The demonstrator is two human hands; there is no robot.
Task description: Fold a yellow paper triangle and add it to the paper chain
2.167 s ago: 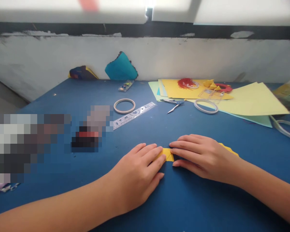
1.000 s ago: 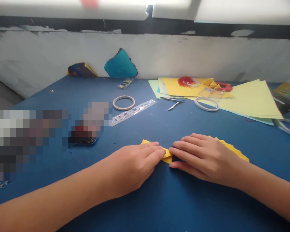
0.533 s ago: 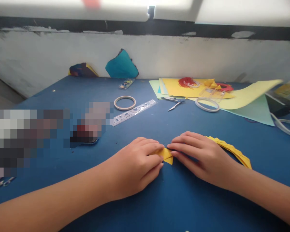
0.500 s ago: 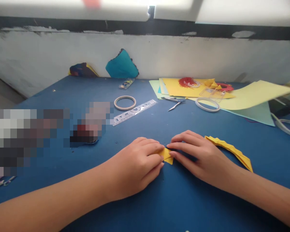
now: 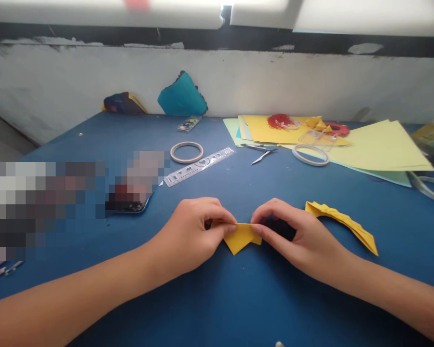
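A small folded piece of yellow paper is held between both hands, with its straight edge at the top and a pointed corner hanging toward me. My left hand pinches its left end between thumb and forefinger. The right end is pinched in the same way by my right hand. Just beyond my right wrist, a curved strip of folded yellow paper lies on the blue table.
Farther back are a transparent ruler, a tape roll, a compass, another tape roll and coloured paper sheets. Red thread lies on the sheets. A phone, partly blurred out, is at the left.
My fingers have shifted from pressing around the small yellow paper to pinching its two ends, and more of it shows. The pale yellow sheet at the back right has settled lower.
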